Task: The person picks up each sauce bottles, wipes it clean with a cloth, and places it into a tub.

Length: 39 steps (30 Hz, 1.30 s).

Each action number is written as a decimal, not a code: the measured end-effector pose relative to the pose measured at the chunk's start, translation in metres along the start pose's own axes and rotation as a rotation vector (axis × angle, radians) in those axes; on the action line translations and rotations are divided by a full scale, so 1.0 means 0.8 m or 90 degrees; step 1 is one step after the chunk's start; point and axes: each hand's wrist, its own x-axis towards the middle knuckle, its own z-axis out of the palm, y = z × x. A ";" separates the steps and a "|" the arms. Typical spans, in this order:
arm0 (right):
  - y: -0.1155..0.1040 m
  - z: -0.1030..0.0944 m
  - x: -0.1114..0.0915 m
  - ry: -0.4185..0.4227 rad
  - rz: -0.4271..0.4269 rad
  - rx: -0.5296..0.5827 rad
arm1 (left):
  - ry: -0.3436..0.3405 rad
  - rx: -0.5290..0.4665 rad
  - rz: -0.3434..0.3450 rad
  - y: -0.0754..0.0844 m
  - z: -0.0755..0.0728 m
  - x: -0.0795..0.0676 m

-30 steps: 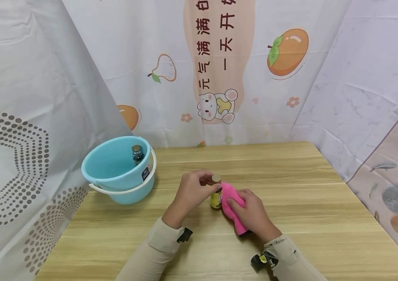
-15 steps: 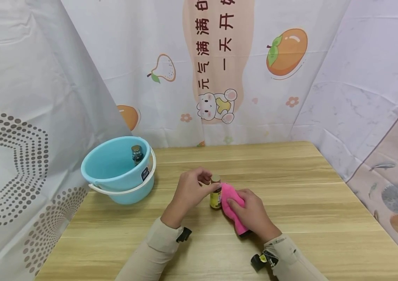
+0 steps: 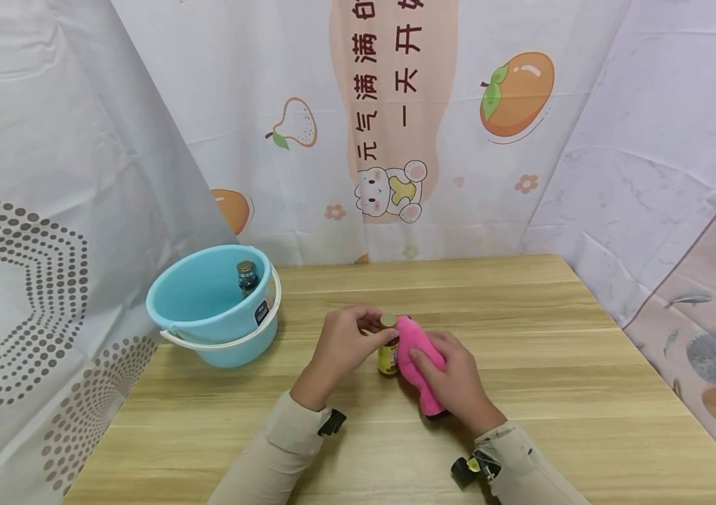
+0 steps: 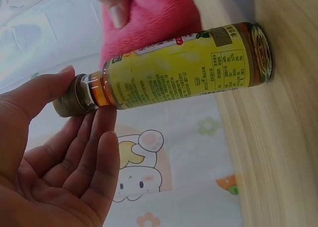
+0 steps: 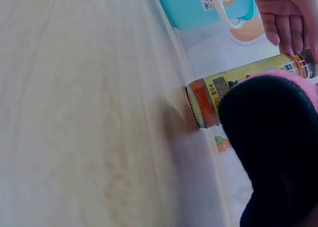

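Note:
A small glass bottle (image 3: 388, 358) with a yellow label and a brown-gold cap stands upright on the wooden table. My left hand (image 3: 348, 341) holds it at the top, thumb on the cap and fingertips at the neck, as the left wrist view shows. My right hand (image 3: 455, 379) grips a soft pink fuzzy pad (image 3: 417, 361) with a waisted shape and a black side. The pad lies against the right side of the bottle (image 4: 179, 70). Its black side (image 5: 273, 132) fills much of the right wrist view and hides part of the label.
A light blue bucket (image 3: 225, 354) with a white handle stands at the table's left. Inside it is another bottle (image 3: 247, 277) with a dark body and gold cap. The wooden table (image 3: 522, 315) ends at a printed curtain (image 3: 307, 189) behind.
The pink pad has shifted a little up along the bottle, and the right hand's fingers have moved with it. My left hand and the bottle stay nearly where they were.

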 end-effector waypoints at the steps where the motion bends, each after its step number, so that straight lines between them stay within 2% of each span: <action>1: -0.001 0.000 0.000 0.009 -0.009 0.008 | -0.001 -0.002 0.001 0.000 0.000 0.000; 6: -0.003 -0.001 0.000 0.038 -0.042 0.044 | -0.005 -0.005 0.010 -0.001 0.000 0.001; 9: -0.004 -0.001 0.000 0.034 -0.040 0.051 | -0.010 -0.007 0.011 -0.001 0.000 0.001; 22: -0.001 0.000 -0.001 -0.054 0.073 -0.016 | -0.011 0.011 0.016 -0.002 0.001 -0.002; 29: 0.003 0.002 0.000 -0.074 0.078 -0.055 | -0.013 0.009 0.021 -0.001 -0.001 -0.002; 39: 0.003 0.003 0.000 -0.097 0.096 -0.096 | -0.028 0.015 0.001 -0.002 -0.003 0.000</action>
